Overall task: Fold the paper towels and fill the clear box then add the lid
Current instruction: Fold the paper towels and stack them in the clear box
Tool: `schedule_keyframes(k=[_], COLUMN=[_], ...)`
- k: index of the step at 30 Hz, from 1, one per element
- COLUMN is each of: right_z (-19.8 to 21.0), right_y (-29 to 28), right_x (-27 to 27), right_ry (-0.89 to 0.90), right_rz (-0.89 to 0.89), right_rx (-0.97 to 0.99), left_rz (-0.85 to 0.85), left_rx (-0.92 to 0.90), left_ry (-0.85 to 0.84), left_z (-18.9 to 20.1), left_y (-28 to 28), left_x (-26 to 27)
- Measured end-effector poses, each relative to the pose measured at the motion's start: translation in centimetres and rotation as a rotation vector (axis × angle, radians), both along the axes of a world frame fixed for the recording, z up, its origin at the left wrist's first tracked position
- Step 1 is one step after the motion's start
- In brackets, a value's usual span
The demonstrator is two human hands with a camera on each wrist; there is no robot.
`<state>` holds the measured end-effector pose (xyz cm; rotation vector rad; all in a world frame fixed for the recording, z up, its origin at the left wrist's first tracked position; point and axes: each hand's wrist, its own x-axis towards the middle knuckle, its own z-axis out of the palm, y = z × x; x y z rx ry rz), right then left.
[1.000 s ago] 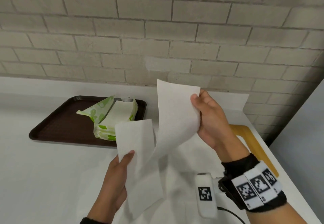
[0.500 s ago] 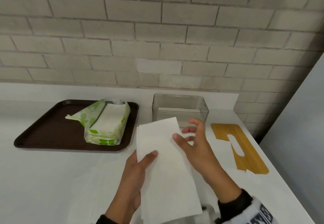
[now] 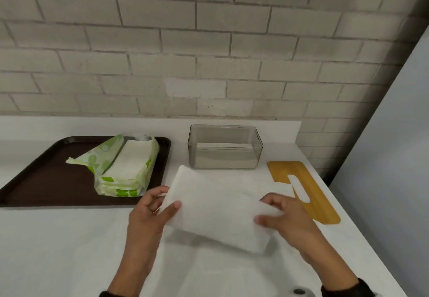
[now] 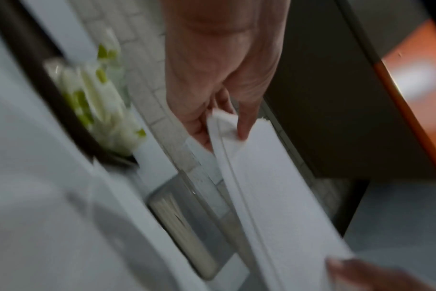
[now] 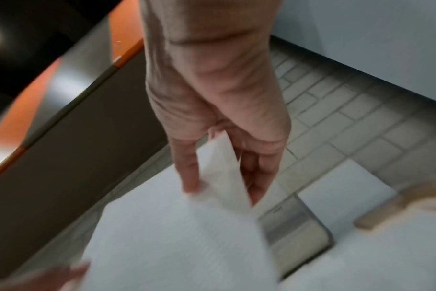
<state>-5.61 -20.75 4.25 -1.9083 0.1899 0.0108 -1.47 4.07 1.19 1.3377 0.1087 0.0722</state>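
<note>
A folded white paper towel (image 3: 216, 210) is held above the counter between both hands. My left hand (image 3: 160, 206) pinches its left end, thumb on top and fingers beneath; the left wrist view shows that pinch on the towel (image 4: 269, 177). My right hand (image 3: 274, 213) pinches the right end, and the right wrist view shows the thumb over the towel (image 5: 187, 226). Behind them stands the clear box (image 3: 224, 146) with a thin layer of folded towels at its bottom. The wooden lid (image 3: 304, 190) with an oval slot lies flat to the right of the box.
A dark brown tray (image 3: 46, 176) at the left holds an opened green-and-white pack of paper towels (image 3: 123, 169). A brick wall runs along the back of the white counter. A grey panel rises past the counter's right edge.
The towel hung open between raised hands a second ago. It is folded now and turned crosswise, lower, held at both ends in front of the box.
</note>
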Motion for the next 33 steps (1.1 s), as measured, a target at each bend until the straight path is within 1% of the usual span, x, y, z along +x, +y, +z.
schedule_keyframes(k=[2, 4, 6, 9, 12, 16, 19, 22, 24, 25, 26, 27, 28, 29, 30, 31, 32, 33], right_z=[-0.4, -1.5, -3.1, -5.3, -6.8, -7.1, -7.0, -5.8, -4.0, -2.8, -1.4, 0.0, 1.4, 2.7, 4.0, 5.1, 5.9, 6.5], right_y=[-0.1, 0.4, 1.0, 1.5, 1.2, 1.9, 2.0, 0.9, 0.2, -0.1, -0.3, -0.6, -0.7, -0.7, -0.4, 0.0, 0.4, 0.8], right_x=[0.6, 1.1, 1.7, 2.2, 2.5, 2.7, 2.5, 2.4, 2.7, 2.9, 3.0, 3.1, 3.2, 3.2, 3.2, 3.1, 3.0, 2.9], right_ry=[-0.065, -0.064, -0.036, 0.032, 0.063, 0.093, 0.094, 0.072, 0.004, -0.035, -0.073, -0.113, -0.154, -0.180, -0.194, -0.198, -0.205, -0.236], right_rz=[-0.131, -0.170, -0.217, -0.307, -0.372, -0.321, -0.261, -0.203, -0.166, -0.147, -0.123, -0.085, -0.024, 0.053, 0.139, 0.215, 0.269, 0.284], right_rx=[0.182, 0.405, 0.544, 0.583, 0.586, 0.512, 0.472, 0.341, 0.245, 0.199, 0.150, 0.102, 0.056, 0.004, -0.056, -0.122, -0.168, -0.179], left_rz=[-0.050, -0.112, -0.147, -0.136, -0.087, -0.109, -0.068, -0.091, -0.123, -0.163, -0.243, -0.366, -0.499, -0.595, -0.624, -0.605, -0.559, -0.508], left_rx=[0.091, 0.130, 0.174, 0.245, 0.266, 0.277, 0.255, 0.276, 0.311, 0.351, 0.423, 0.521, 0.632, 0.740, 0.799, 0.797, 0.699, 0.565], left_ry=[0.012, 0.047, 0.095, 0.147, 0.178, 0.201, 0.186, 0.173, 0.156, 0.143, 0.116, 0.090, 0.069, 0.042, -0.019, -0.089, -0.124, -0.120], left_z=[-0.5, -1.2, -1.9, -3.4, -4.2, -4.1, -3.9, -3.5, -2.8, -2.3, -1.7, -1.0, -0.4, 0.2, 0.9, 1.4, 2.0, 2.4], left_y=[0.3, 0.1, -0.4, -1.0, -1.4, -2.5, -2.4, -1.3, -0.3, 0.1, 0.4, 0.5, 0.3, -0.2, -0.9, -1.7, -2.7, -3.7], left_x=[0.0, -0.1, 0.0, 0.3, 0.8, 0.7, 0.7, 0.9, 0.8, 0.6, 0.3, 0.0, -0.4, -0.6, -1.0, -1.2, -1.5, -1.7])
